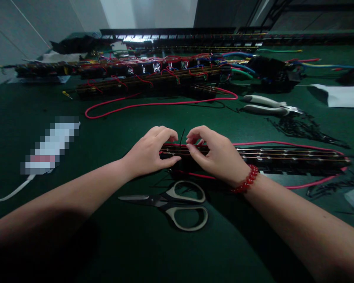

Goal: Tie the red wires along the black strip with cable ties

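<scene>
**Centre.** The left hand [149, 151] and right hand [216, 155] meet over the left end of a long black strip [283, 157], which lies across the green table [120, 251] from centre out to 3 o'clock. Thin copper-coloured rails run along its top.

**Grip.** The left hand's fingers curl over the strip's end and its thumb presses on the near edge, clamping it. The right hand's thumb and forefinger are pressed together on the strip's top. A thin black tie [181, 137] stands upright between the two sets of fingertips. Whether either hand actually pinches the tie cannot be told. A red bead bracelet [247, 181] circles the right wrist.

**Around the strip.** A red wire [283, 143] loops along both long sides of the strip, close against it.

**6 o'clock.** Scissors [177, 204] lie just below the hands with the blades closed and pointing to 9 o'clock, apart from both hands.

**2 o'clock.** Grey-handled pliers [265, 105] lie beside a scatter of black clippings [306, 127].

**12 o'clock.** More strips [147, 82] lie in rows, tangled with coloured wires. A second red wire [153, 104] trails in front of them.

**9 o'clock.** A blurred pale object [51, 143] lies with a white cable [11, 192] leading from it toward 8 o'clock.
</scene>
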Demonstrator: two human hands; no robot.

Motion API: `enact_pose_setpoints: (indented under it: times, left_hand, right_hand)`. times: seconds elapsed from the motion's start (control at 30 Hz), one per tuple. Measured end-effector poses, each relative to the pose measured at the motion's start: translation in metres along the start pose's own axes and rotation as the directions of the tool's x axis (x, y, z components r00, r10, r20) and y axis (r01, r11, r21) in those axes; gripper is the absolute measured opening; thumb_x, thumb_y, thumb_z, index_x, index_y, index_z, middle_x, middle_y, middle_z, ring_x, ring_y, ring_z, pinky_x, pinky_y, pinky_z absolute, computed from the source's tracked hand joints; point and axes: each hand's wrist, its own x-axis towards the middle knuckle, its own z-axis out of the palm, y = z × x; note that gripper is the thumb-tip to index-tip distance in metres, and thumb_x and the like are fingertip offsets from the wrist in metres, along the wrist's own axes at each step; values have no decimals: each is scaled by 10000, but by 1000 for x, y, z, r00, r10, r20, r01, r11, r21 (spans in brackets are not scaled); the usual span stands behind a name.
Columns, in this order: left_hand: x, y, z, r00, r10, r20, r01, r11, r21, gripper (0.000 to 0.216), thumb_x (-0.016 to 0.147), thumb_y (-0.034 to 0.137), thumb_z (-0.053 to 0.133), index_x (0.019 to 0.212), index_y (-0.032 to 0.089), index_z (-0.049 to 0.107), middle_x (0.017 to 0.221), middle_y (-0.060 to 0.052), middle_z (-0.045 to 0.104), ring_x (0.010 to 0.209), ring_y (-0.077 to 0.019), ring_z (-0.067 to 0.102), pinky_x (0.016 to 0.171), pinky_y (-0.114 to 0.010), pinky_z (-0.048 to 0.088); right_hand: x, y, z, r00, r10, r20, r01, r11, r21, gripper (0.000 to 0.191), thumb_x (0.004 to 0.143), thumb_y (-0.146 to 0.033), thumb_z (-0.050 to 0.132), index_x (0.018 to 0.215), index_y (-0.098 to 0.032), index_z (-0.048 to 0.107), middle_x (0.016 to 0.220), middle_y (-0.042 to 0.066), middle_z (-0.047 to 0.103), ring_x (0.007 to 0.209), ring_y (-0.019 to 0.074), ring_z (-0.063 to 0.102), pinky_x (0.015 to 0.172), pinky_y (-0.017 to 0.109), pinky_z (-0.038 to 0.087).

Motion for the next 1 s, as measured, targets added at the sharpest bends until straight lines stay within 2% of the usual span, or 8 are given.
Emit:
enact_pose_setpoints:
  times: [0.17, 0.43, 0.7, 0.8, 0.9, 1.0]
  left_hand:
    - [0, 1, -3, 999, -42, 3, 42, 999, 11, 272, 803, 346, 681, 992, 192, 560, 935, -32, 631, 880, -192, 572, 774, -316, 464]
    - [1, 6, -10, 999, 15, 45, -22, 985, 169, 280, 826, 419, 690, 965, 190, 610, 885, -25, 689, 851, -210, 613, 798, -339, 452]
    - [16, 26, -26, 975, -115, 188, 45, 939, 342, 340, 850, 432, 602, 1078, 189, 670, 906, -67, 727, 905, -273, 669, 776, -363, 488]
    - [27, 35, -33, 951, -194, 241, 88, 917, 388, 294, 856, 287, 520, 1075, 209, 700, 848, -58, 739, 836, -258, 688, 692, -335, 482]
    - [37, 43, -33, 937, -258, 233, 130, 881, 455, 316, 842, 245, 485, 1050, 210, 720, 824, -71, 738, 790, -262, 688, 640, -327, 468]
    - [40, 42, -28, 940, -272, 206, 168, 894, 415, 299, 863, 258, 476, 1041, 202, 709, 843, -60, 738, 806, -242, 682, 656, -307, 455]
  right_hand:
    - [1, 0, -3, 997, -61, 50, 63, 997, -51, 142, 847, -244, 579, 982, -201, 593, 955, 79, 678, 884, 229, 603, 768, 353, 475]
    - [1, 0, -4, 986, -113, 126, 123, 989, -77, 163, 854, -274, 583, 972, -181, 646, 978, 100, 677, 945, 250, 582, 814, 378, 477]
    - [2, 0, -6, 981, -107, 159, 117, 992, -49, 175, 850, -290, 599, 976, -175, 640, 1000, 105, 674, 964, 251, 577, 840, 389, 479]
    - [3, 0, -5, 979, -113, 170, 124, 991, -54, 166, 860, -283, 602, 975, -170, 638, 1011, 110, 674, 969, 249, 575, 856, 394, 472]
    - [3, 2, -5, 976, -129, 174, 139, 989, -48, 158, 864, -288, 614, 965, -167, 632, 1018, 114, 675, 963, 246, 572, 858, 401, 470]
    - [3, 3, -4, 977, -126, 173, 137, 989, -54, 154, 857, -287, 629, 942, -159, 633, 997, 113, 674, 939, 243, 570, 846, 392, 470]
